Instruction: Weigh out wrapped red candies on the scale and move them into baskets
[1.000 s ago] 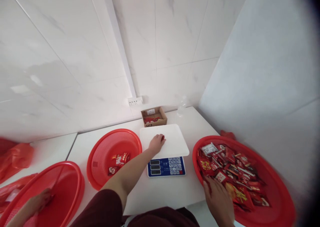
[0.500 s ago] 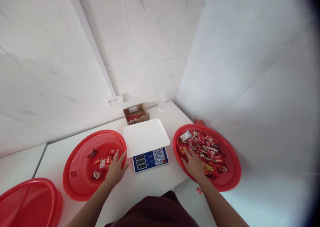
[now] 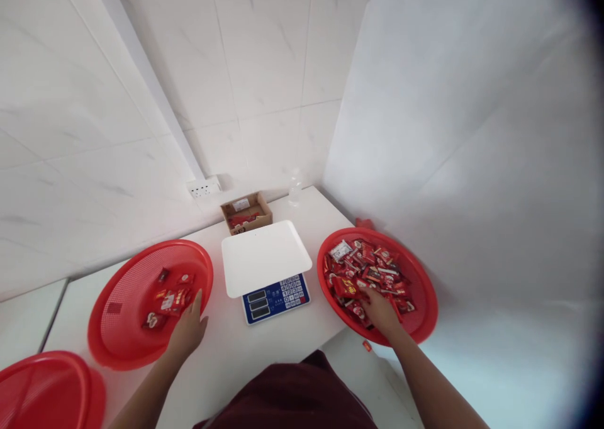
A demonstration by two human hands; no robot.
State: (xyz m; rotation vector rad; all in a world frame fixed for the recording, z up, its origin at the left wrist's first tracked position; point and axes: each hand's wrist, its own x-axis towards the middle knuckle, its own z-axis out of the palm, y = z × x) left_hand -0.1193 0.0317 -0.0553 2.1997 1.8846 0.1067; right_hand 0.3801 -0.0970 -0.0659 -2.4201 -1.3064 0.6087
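Observation:
My left hand [image 3: 189, 331] is over the near right rim of the left red basket [image 3: 101, 328], its fingers stretched out and apart, with nothing in them. Several small red packets [image 3: 170, 300] lie inside that basket. My right hand [image 3: 381, 312] reaches into the right red basket [image 3: 427, 309], which holds a heap of similar packets [image 3: 377, 268]. Its fingers are bent against the right end of a red-and-gold packet [image 3: 346, 287] and appear to pinch it; the thumb is hidden. Between the baskets stands a digital scale [image 3: 276, 300] with a white pan [image 3: 267, 259].
Behind the scale is an open cardboard box [image 3: 248, 214] with red packets inside. A clear bottle [image 3: 295, 193] stands by the wall. Another red basket [image 3: 47, 388] is at the lower left. A small red packet [image 3: 367, 346] lies below the right basket.
My left hand has drawn back from the packets to the basket's rim. My right hand has gone from spread fingers to bent ones at the red-and-gold packet. The view has shifted slightly.

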